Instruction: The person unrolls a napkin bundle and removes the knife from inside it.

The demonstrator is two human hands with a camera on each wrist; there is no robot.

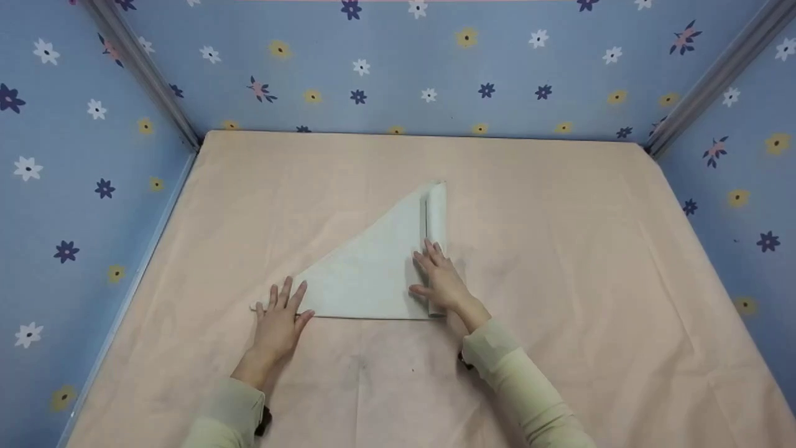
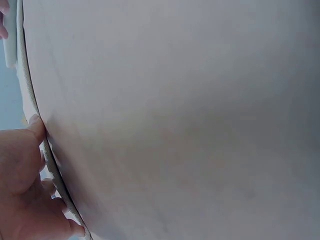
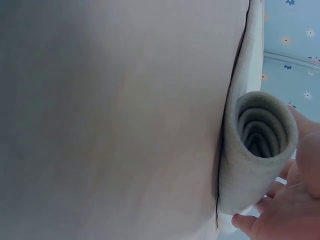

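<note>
A pale, whitish-green cloth lies on the table in a roughly triangular shape, its long slanted edge toward the upper left. Along its right side it is wound into a narrow upright roll. The right wrist view shows the roll's end as a spiral of several layers. My right hand rests over the lower half of the roll, fingers extended. At the cloth's left corner my left hand lies with fingers spread, pressing on it and covering much of that corner. In the left wrist view, the thumb sits at the cloth's edge.
A peach-coloured tablecloth with soft wrinkles covers the table. Blue flowered panels stand behind and at both sides, joined by grey metal posts at the back corners. Long pale sleeves cover both forearms.
</note>
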